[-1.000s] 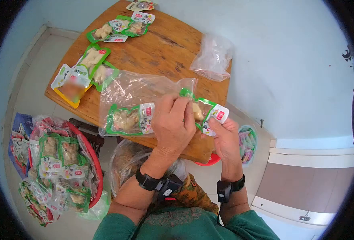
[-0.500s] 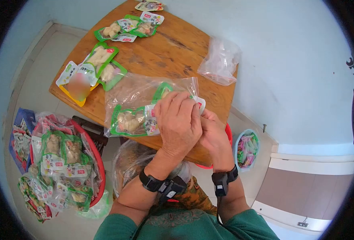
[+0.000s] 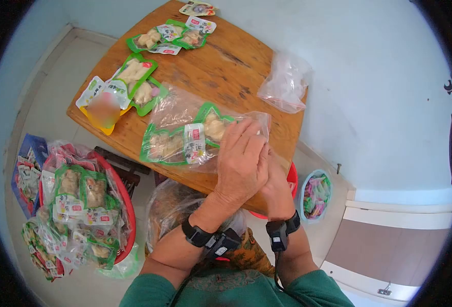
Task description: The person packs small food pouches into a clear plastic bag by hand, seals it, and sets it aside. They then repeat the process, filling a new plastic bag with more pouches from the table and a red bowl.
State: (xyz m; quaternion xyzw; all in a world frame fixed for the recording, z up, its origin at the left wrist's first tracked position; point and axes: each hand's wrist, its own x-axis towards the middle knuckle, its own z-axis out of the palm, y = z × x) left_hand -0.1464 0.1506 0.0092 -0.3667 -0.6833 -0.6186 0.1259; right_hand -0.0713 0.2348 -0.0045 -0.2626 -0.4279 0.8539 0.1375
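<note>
A clear zip bag (image 3: 180, 107) lies at the near edge of the wooden table. Inside it are green-edged food packets (image 3: 165, 147) with pale contents and white labels. My left hand (image 3: 242, 161) is closed over the bag's right end, fingers together. Just to its right, my right hand (image 3: 277, 179) holds the same end; its fingertips are mostly hidden behind the left hand. Beyond the bag's left end lie more green-edged packets (image 3: 133, 70) and a yellow-edged packet (image 3: 103, 110).
More packets sit at the table's (image 3: 226, 77) far end. A stack of clear bags (image 3: 286, 82) rests at its right edge. On the floor stand a full red basket (image 3: 129, 204), a blue crate (image 3: 17, 176) and a light blue basin (image 3: 303, 197).
Both hands have shifted slightly right and down along the bag's end. The bag lies flatter, with more of the right-hand packet showing. The whole view has shifted slightly.
</note>
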